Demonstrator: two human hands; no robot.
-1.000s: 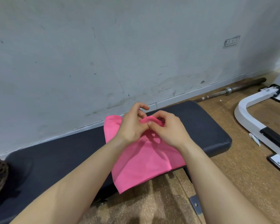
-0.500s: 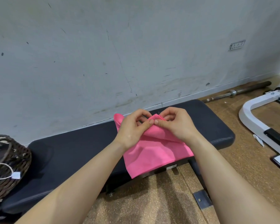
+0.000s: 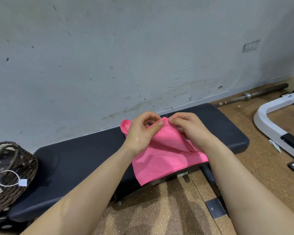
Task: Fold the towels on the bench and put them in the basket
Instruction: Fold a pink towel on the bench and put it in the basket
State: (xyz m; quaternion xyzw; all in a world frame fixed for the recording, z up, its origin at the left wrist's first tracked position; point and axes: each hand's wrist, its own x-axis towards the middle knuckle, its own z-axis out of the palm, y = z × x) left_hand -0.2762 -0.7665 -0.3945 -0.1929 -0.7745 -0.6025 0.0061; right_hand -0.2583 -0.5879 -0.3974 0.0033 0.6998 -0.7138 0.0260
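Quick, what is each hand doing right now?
Left hand: pinching the raised edge of the pink towel.
Right hand: pinching the same edge right beside it.

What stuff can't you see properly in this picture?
All in the head view:
The wicker basket: cut off by the left edge, so its contents cannot be told.
The pink towel: far part hidden behind the left hand and right hand.
The white tag on the basket: too small to read.
The white frame: cut off by the right edge.
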